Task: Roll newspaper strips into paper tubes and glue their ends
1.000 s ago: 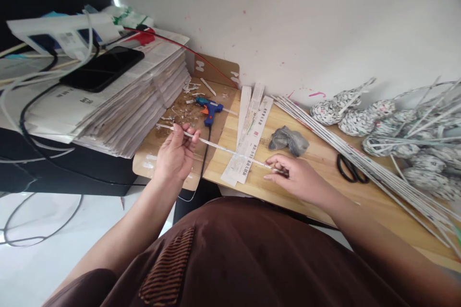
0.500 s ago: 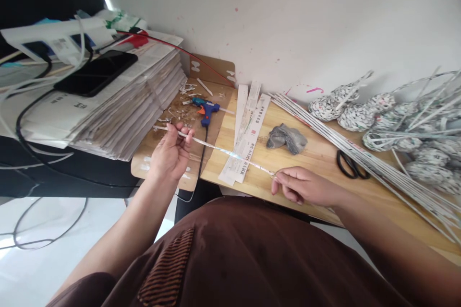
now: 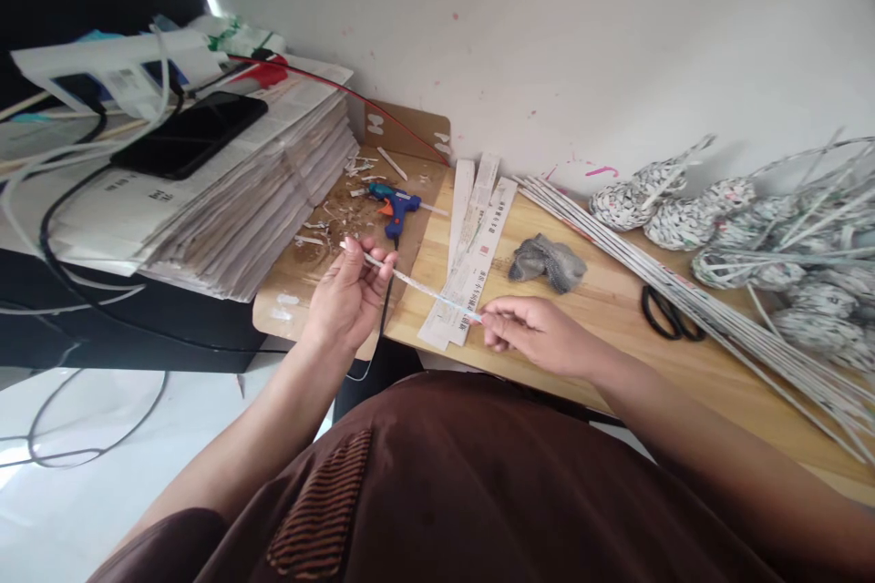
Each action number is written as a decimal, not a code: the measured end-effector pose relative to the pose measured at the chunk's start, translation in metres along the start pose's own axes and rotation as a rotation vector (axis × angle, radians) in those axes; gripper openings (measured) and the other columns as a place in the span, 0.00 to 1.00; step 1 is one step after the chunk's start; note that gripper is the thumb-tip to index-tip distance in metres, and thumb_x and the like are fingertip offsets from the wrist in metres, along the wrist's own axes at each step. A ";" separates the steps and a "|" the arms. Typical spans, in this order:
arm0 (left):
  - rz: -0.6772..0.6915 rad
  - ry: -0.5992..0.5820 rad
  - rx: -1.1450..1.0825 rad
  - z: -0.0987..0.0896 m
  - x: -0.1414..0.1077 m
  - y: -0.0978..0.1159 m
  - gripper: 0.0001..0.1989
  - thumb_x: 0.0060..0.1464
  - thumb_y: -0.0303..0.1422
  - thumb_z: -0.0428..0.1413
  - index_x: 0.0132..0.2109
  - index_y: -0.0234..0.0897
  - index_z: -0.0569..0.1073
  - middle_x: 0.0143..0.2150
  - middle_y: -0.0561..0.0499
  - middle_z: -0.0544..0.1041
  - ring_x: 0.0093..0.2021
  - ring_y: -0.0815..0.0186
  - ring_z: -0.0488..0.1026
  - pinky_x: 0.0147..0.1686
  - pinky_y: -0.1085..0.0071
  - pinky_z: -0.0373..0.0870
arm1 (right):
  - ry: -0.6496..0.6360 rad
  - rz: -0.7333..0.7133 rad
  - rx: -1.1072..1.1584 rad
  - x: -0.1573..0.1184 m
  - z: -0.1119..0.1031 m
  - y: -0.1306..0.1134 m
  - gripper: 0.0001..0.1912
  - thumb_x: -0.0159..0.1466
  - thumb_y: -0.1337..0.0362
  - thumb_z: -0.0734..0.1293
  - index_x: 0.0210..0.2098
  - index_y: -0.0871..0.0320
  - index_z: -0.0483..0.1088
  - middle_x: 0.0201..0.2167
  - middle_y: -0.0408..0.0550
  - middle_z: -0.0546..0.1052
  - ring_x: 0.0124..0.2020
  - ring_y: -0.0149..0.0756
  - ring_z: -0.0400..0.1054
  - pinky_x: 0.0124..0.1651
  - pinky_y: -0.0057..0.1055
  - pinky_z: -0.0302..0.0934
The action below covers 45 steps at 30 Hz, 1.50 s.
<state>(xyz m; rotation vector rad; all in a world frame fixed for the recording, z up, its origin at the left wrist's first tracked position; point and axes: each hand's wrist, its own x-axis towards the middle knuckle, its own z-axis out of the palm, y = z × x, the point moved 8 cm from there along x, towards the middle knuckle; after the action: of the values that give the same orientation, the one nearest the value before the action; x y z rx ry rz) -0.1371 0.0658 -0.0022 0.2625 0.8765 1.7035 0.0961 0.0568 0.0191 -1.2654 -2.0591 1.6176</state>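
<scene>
Judging by the grip, the person is working along a slim paper stick (image 3: 434,293), probably rolling or smoothing it, and the next move is likely calling for a light, even pinch, so that neither hand is creasing the paper. The left hand (image 3: 350,290) is pinching the stick between thumb and fingers, with a short tip poking out past them; the right hand (image 3: 533,334) is gripping it near the other end, though its fingers are hiding how much is lying inside. The two hands are sitting apart, and the stick is spanning the gap, slanting towards the right hand and crossing in view over the paper strips (image 3: 497,232). The blue glue gun (image 3: 396,208) is lying beyond the left hand, and a grey cloth (image 3: 543,264) is resting beyond the right
</scene>
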 end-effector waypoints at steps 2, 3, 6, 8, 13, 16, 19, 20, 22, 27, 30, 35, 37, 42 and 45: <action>-0.003 -0.029 0.008 0.004 -0.003 -0.002 0.10 0.59 0.35 0.56 0.36 0.31 0.75 0.28 0.51 0.76 0.33 0.69 0.79 0.32 0.80 0.77 | -0.045 -0.015 0.068 0.012 0.008 -0.006 0.20 0.65 0.48 0.62 0.33 0.59 0.73 0.32 0.48 0.77 0.32 0.32 0.71 0.39 0.30 0.66; 0.002 -0.043 0.011 0.006 -0.005 -0.002 0.10 0.59 0.35 0.56 0.36 0.32 0.75 0.28 0.51 0.77 0.34 0.69 0.79 0.33 0.80 0.77 | -0.063 0.001 0.107 0.018 0.011 -0.007 0.20 0.65 0.48 0.63 0.33 0.59 0.73 0.32 0.48 0.77 0.30 0.31 0.71 0.36 0.29 0.65; 0.025 -0.074 0.022 0.010 -0.010 0.001 0.10 0.58 0.36 0.57 0.36 0.32 0.76 0.28 0.51 0.77 0.34 0.69 0.79 0.34 0.79 0.78 | -0.052 0.060 0.159 0.031 0.013 -0.006 0.19 0.62 0.48 0.66 0.34 0.60 0.75 0.28 0.46 0.77 0.25 0.27 0.69 0.30 0.26 0.63; 0.040 -0.076 0.033 0.010 -0.012 0.003 0.11 0.58 0.37 0.57 0.35 0.32 0.76 0.28 0.51 0.77 0.34 0.69 0.79 0.36 0.78 0.78 | -0.019 0.069 0.166 0.035 0.012 -0.005 0.18 0.59 0.50 0.70 0.34 0.60 0.76 0.26 0.44 0.76 0.23 0.26 0.68 0.28 0.25 0.63; 0.034 -0.050 0.040 0.007 -0.014 0.002 0.11 0.58 0.37 0.57 0.35 0.32 0.76 0.28 0.51 0.77 0.33 0.70 0.79 0.38 0.77 0.78 | 0.020 0.073 0.128 0.033 0.011 -0.006 0.14 0.58 0.53 0.72 0.30 0.60 0.74 0.23 0.44 0.76 0.23 0.27 0.68 0.28 0.25 0.64; 0.030 -0.039 0.033 0.008 -0.015 0.000 0.11 0.58 0.37 0.57 0.35 0.32 0.75 0.29 0.51 0.77 0.33 0.71 0.78 0.40 0.77 0.78 | 0.040 0.020 0.038 0.030 0.010 -0.013 0.13 0.60 0.54 0.69 0.32 0.59 0.74 0.25 0.45 0.77 0.25 0.28 0.70 0.30 0.26 0.64; 0.020 -0.039 0.040 0.009 -0.016 -0.003 0.11 0.58 0.37 0.58 0.35 0.32 0.75 0.29 0.51 0.77 0.34 0.70 0.79 0.39 0.76 0.78 | 0.105 -0.090 -0.097 0.028 0.009 -0.027 0.12 0.62 0.55 0.68 0.35 0.57 0.75 0.27 0.44 0.78 0.27 0.29 0.71 0.31 0.26 0.63; 0.019 -0.042 0.041 0.009 -0.017 -0.003 0.11 0.58 0.37 0.57 0.36 0.32 0.75 0.29 0.51 0.77 0.34 0.70 0.79 0.39 0.76 0.78 | 0.143 -0.130 -0.145 0.027 0.008 -0.032 0.11 0.62 0.56 0.67 0.34 0.57 0.75 0.27 0.43 0.78 0.27 0.29 0.71 0.31 0.26 0.62; 0.024 -0.046 0.043 0.010 -0.018 -0.003 0.11 0.58 0.37 0.57 0.36 0.32 0.75 0.29 0.51 0.77 0.34 0.70 0.79 0.39 0.76 0.77 | 0.200 -0.193 -0.213 0.027 0.008 -0.040 0.10 0.63 0.58 0.67 0.31 0.57 0.74 0.25 0.42 0.77 0.26 0.29 0.70 0.31 0.26 0.61; 0.036 -0.039 0.043 0.011 -0.020 -0.002 0.10 0.57 0.37 0.58 0.36 0.32 0.75 0.29 0.52 0.77 0.34 0.71 0.78 0.40 0.76 0.77 | 0.232 -0.252 -0.284 0.030 0.013 -0.046 0.09 0.63 0.58 0.67 0.33 0.56 0.74 0.25 0.40 0.77 0.25 0.27 0.68 0.29 0.25 0.58; 0.025 -0.037 0.036 0.011 -0.020 -0.004 0.10 0.58 0.37 0.57 0.36 0.32 0.76 0.29 0.51 0.77 0.35 0.69 0.79 0.39 0.76 0.77 | 0.286 -0.324 -0.359 0.030 0.015 -0.055 0.08 0.63 0.59 0.67 0.32 0.56 0.73 0.25 0.40 0.76 0.25 0.27 0.66 0.30 0.25 0.55; 0.025 -0.042 0.021 0.013 -0.021 -0.005 0.10 0.58 0.36 0.57 0.36 0.32 0.76 0.29 0.51 0.77 0.35 0.69 0.79 0.39 0.76 0.78 | 0.332 -0.349 -0.416 0.031 0.017 -0.062 0.08 0.64 0.62 0.66 0.31 0.57 0.71 0.24 0.40 0.75 0.24 0.26 0.64 0.29 0.25 0.53; 0.026 -0.037 0.017 0.013 -0.021 -0.004 0.10 0.58 0.36 0.57 0.36 0.32 0.75 0.29 0.51 0.77 0.35 0.69 0.79 0.39 0.76 0.78 | 0.341 -0.356 -0.442 0.032 0.018 -0.063 0.08 0.65 0.61 0.65 0.31 0.57 0.71 0.25 0.41 0.75 0.25 0.27 0.64 0.29 0.26 0.52; 0.025 -0.022 0.024 0.012 -0.022 -0.004 0.10 0.58 0.36 0.57 0.36 0.32 0.75 0.30 0.51 0.77 0.35 0.69 0.79 0.39 0.76 0.77 | 0.357 -0.369 -0.535 0.034 0.021 -0.067 0.13 0.67 0.62 0.62 0.27 0.58 0.70 0.21 0.42 0.73 0.22 0.28 0.62 0.28 0.27 0.49; 0.024 -0.018 0.044 0.011 -0.022 -0.004 0.10 0.57 0.37 0.58 0.36 0.32 0.75 0.30 0.51 0.77 0.35 0.69 0.79 0.40 0.74 0.77 | 0.333 -0.336 -0.446 0.036 0.021 -0.065 0.10 0.66 0.59 0.64 0.32 0.56 0.71 0.25 0.43 0.76 0.25 0.29 0.65 0.29 0.27 0.52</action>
<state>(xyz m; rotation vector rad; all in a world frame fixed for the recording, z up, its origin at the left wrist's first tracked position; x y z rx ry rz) -0.1204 0.0508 0.0090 0.3180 0.9019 1.7026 0.0298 0.0675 0.0577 -1.1305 -2.3205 0.7725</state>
